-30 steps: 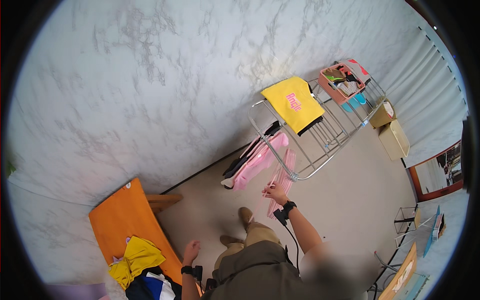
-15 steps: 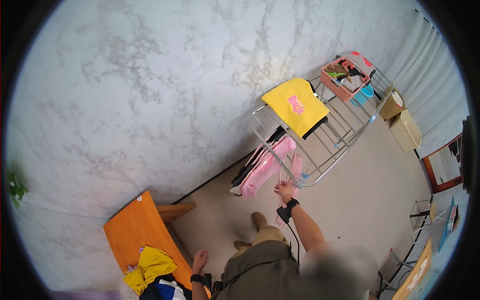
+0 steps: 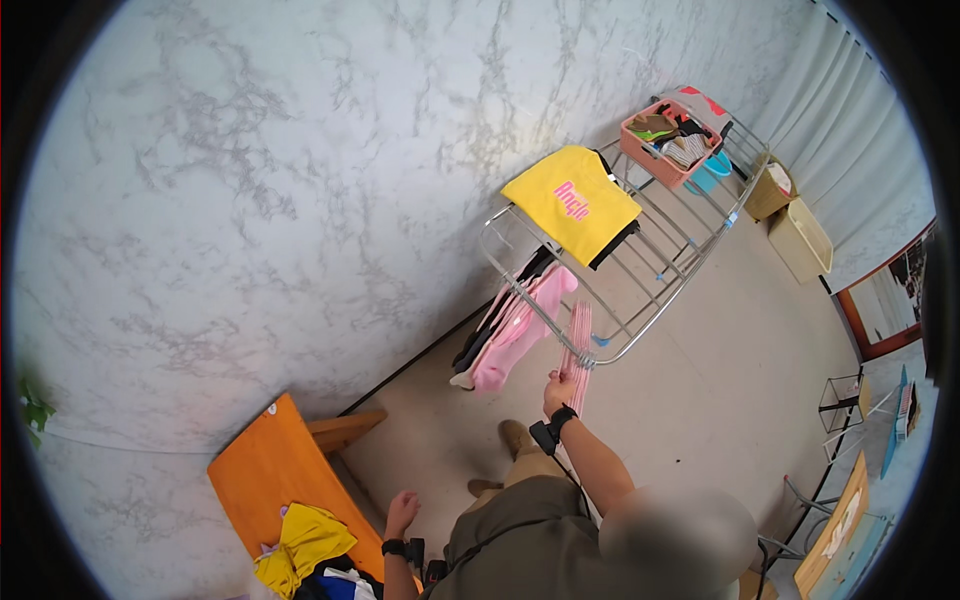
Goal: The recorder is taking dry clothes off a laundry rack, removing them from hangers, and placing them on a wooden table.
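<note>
1. Here's your right hand (image 3: 560,392), up at the bundle of pink hangers (image 3: 581,325), fingers bent against them; whether they grip one, I cannot tell.
2. Those hangers hang at the near end of the metal drying rack (image 3: 655,318), just ahead of that hand.
3. Your left hand (image 3: 403,512) hangs lower, loose and relaxed, fingers only slightly curled, close to the orange tabletop (image 3: 275,470) on its left.
4. On that tabletop, left of your left hand, lies a rumpled yellow cloth (image 3: 310,545) among darker clothes.
5. Ahead and left of your right hand, pink clothing (image 3: 525,335) hangs.
6. Farther beyond it, a folded yellow shirt (image 3: 572,205) lies across the rack.
</note>
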Tool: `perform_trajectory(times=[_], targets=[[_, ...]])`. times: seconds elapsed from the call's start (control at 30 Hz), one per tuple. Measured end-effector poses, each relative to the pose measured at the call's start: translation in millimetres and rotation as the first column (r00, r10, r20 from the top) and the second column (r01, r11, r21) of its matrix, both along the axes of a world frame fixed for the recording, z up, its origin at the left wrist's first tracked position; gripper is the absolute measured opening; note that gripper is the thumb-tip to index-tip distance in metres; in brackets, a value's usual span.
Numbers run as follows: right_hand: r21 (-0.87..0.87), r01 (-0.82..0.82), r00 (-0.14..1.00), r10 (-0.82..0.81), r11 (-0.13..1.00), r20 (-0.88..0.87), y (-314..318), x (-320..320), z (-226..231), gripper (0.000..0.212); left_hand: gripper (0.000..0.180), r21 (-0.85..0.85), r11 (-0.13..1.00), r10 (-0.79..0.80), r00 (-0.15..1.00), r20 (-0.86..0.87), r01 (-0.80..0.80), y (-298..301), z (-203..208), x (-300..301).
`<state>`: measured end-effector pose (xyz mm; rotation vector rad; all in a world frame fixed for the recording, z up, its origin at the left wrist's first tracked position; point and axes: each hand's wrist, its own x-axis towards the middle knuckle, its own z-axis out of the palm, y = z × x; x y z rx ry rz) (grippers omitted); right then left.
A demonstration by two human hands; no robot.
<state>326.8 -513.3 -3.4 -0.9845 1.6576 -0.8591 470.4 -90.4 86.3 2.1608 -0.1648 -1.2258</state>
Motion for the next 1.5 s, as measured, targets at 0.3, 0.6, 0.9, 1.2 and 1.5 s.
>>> perform_trajectory(times=[0.3, 0.6, 0.9, 1.2, 1.5], targets=[[-0.073, 0.188, 0.981, -0.184, 0.980, 0.063, 15, -11, 2, 0.033, 0.026, 0.028, 1.000, 0.001, 0.992, 0.122, -0.004, 16, -3, -2], [0.001, 0.110, 0.991, -0.110, 0.994, -0.077, 22, -13, 19, 0.028, 0.029, -0.003, 1.000, 0.007, 0.998, 0.065, -0.007, 30, -8, -5], [0.190, -0.476, 0.708, 0.502, 0.859, -0.496, -15, -19, 51, 0.038, 0.034, -0.054, 0.998, -0.008, 0.997, 0.077, 0.012, 47, -24, -5], [0.395, -0.638, 0.233, 0.654, 0.661, -0.720, -38, -16, 43, 0.029, 0.038, 0.053, 0.988, -0.139, 0.987, -0.078, 0.143, 58, -20, -16], [0.587, -0.523, 0.514, 0.778, 0.618, -0.360, -45, -20, 25, 0.025, 0.037, 0.047, 0.992, -0.121, 0.993, -0.010, 0.121, 57, -32, -13]])
